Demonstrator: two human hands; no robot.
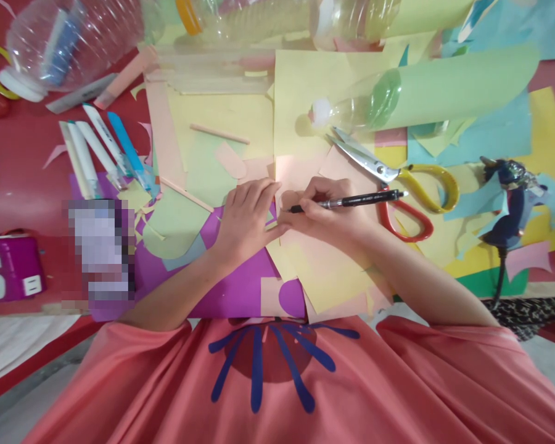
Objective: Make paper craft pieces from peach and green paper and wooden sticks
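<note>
My right hand (329, 208) grips a black pen (351, 200), its tip at the left touching a small pink paper piece (290, 198). My left hand (247, 219) lies flat with fingers stretched out, pressing down on the papers just left of the pen tip. Under both hands lie sheets of pale pink paper (296, 169), yellow paper (324, 274) and purple paper (234, 287).
Yellow-and-red scissors (398, 179) lie right of my right hand. A blue glue gun (509, 197) sits at the far right. Clear plastic bottles (69, 43) are at the back, a rolled green sheet (444, 86) too. Several markers (102, 151) lie left, wooden sticks (219, 134) nearby.
</note>
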